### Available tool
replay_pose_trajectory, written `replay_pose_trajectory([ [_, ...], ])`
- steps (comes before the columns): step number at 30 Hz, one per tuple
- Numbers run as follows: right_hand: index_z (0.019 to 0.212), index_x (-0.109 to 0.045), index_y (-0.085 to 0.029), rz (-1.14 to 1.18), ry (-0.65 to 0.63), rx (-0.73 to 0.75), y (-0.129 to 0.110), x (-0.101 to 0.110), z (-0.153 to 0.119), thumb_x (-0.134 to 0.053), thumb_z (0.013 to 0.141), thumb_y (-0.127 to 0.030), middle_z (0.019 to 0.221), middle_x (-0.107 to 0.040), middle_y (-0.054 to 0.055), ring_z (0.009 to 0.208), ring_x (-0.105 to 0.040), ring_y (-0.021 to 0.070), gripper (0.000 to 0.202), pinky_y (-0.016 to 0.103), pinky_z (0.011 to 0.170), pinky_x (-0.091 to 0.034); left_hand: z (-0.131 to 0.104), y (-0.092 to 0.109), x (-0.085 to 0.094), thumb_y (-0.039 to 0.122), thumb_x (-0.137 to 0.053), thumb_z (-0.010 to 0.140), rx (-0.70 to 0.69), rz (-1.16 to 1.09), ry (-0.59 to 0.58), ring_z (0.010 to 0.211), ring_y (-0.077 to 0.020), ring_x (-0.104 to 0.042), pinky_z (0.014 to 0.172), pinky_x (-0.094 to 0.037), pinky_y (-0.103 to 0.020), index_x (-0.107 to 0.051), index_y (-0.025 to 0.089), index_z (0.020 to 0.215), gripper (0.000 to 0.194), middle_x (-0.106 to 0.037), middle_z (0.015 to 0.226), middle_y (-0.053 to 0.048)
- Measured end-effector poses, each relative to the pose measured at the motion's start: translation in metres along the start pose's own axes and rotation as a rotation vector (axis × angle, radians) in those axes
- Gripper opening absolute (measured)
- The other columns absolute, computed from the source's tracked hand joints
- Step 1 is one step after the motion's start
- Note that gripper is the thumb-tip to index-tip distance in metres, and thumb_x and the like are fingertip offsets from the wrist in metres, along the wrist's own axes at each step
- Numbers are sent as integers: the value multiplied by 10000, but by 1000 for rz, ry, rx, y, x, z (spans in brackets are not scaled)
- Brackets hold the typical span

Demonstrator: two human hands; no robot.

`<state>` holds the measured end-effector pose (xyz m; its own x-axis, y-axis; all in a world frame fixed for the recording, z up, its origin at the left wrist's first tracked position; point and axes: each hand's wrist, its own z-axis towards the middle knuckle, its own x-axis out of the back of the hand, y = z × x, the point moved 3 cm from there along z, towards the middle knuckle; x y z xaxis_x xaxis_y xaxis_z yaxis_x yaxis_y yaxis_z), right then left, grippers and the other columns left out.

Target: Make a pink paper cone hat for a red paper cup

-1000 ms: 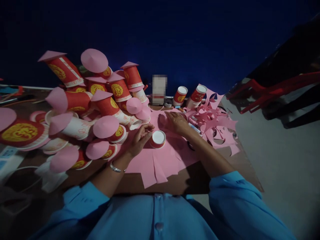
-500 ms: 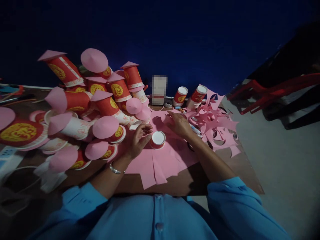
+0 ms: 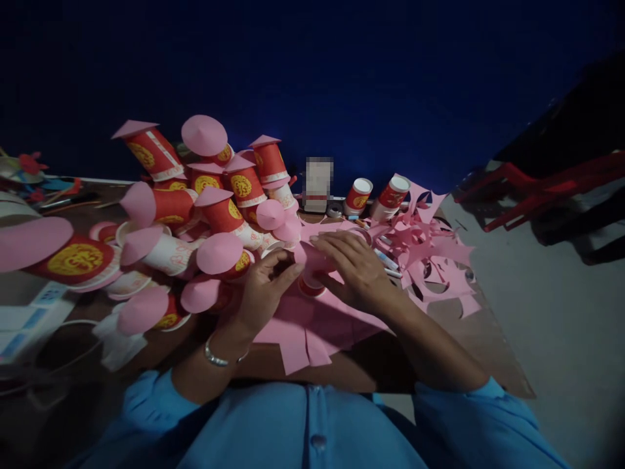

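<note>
A pink paper piece [image 3: 315,255] is held over the red cup [image 3: 311,286], which stands upside down on pink sheets [image 3: 297,326]. My right hand [image 3: 354,270] lies over the paper piece from the right, its fingers and thumb around it. My left hand [image 3: 268,283] is at the left edge of the same paper, thumb and fingertips closed on it. The paper and my right hand hide much of the cup. Left of my hands lie several red cups with pink cone tops, one of them the nearby cone-topped cup [image 3: 219,254].
Two stacks of cups, the left stack [image 3: 359,197] and the right stack [image 3: 391,197], stand at the back. Pink paper scraps [image 3: 434,251] and markers [image 3: 387,260] lie to the right. A red chair [image 3: 527,192] is beyond the table.
My right hand has come back toward me with a pink paper piece, now over the cup. My left hand has closed on its edge. The view has shifted slightly.
</note>
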<state>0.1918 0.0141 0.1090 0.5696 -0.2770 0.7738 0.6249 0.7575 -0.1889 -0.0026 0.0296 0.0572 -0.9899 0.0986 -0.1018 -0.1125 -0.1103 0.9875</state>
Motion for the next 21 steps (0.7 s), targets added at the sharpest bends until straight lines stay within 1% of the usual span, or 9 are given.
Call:
replay_pose_trajectory([
  [2, 1559, -499, -208, 54, 29, 8, -2, 2, -1, -669, 1017, -279, 1451, -682, 162, 1374, -621, 304, 572, 513, 1147, -516, -1, 2, 1, 380, -869, 801, 33, -49, 47, 808, -139, -581, 778, -492, -247, -730, 194, 771, 234, -651, 823, -3],
  [3, 1540, -523, -215, 101, 72, -32, -1, 4, -3, -689, 1009, -307, 1464, -671, 163, 1385, -610, 306, 564, 512, 1149, -515, -1, 2, 1, 387, -893, 766, 65, -94, 68, 743, -117, -548, 703, -467, -226, -718, 189, 744, 266, -630, 787, 8],
  [5, 1456, -605, -229, 245, 195, -224, 9, 9, -9, -718, 992, -385, 1436, -679, 159, 1331, -636, 306, 503, 494, 1088, -553, 0, 4, 0, 413, -942, 682, 157, -194, 92, 637, -80, -475, 572, -387, -192, -691, 176, 709, 346, -587, 727, 26],
  [7, 1281, -715, -227, 464, 280, -512, 23, 8, -19, -723, 977, -474, 1262, -742, 132, 1111, -713, 267, 392, 418, 911, -612, 0, 7, -2, 434, -980, 605, 263, -273, 93, 588, -61, -446, 512, -330, -169, -677, 165, 705, 418, -566, 691, 36],
  [8, 1167, -755, -215, 601, 278, -649, 29, 4, -24, -724, 962, -521, 1127, -763, 108, 959, -723, 231, 370, 366, 799, -612, 1, 7, -3, 439, -994, 575, 311, -294, 85, 576, -56, -447, 499, -318, -161, -673, 161, 706, 445, -562, 677, 39],
  [11, 882, -779, -181, 980, 163, -909, 36, -12, -37, -783, 852, -636, 782, -709, 37, 647, -616, 142, 456, 268, 576, -503, 1, 6, -5, 449, -1018, 528, 421, -295, 43, 551, -49, -448, 474, -296, -147, -669, 150, 704, 492, -555, 638, 41],
  [13, 775, -757, -176, 1115, 108, -995, 35, -21, -42, -852, 761, -638, 678, -662, 7, 584, -557, 116, 472, 251, 537, -441, 1, 3, -5, 449, -1026, 511, 463, -280, 21, 535, -43, -431, 458, -266, -142, -667, 147, 696, 505, -541, 616, 45],
  [16, 687, -715, -176, 1210, 90, -1074, 32, -31, -48, -931, 658, -591, 601, -617, -22, 532, -497, 92, 468, 247, 521, -385, 1, -4, -5, 450, -1027, 511, 502, -248, -9, 529, -38, -417, 453, -242, -140, -675, 146, 703, 503, -547, 620, 41],
  [21, 662, -685, -178, 1283, 68, -1117, 30, -43, -56, -944, 641, -580, 546, -576, -40, 509, -469, 87, 479, 250, 518, -361, 2, -13, -2, 489, -1002, 548, 519, -154, -72, 501, -32, -377, 448, -221, -159, -670, 148, 696, 498, -537, 614, 41],
])
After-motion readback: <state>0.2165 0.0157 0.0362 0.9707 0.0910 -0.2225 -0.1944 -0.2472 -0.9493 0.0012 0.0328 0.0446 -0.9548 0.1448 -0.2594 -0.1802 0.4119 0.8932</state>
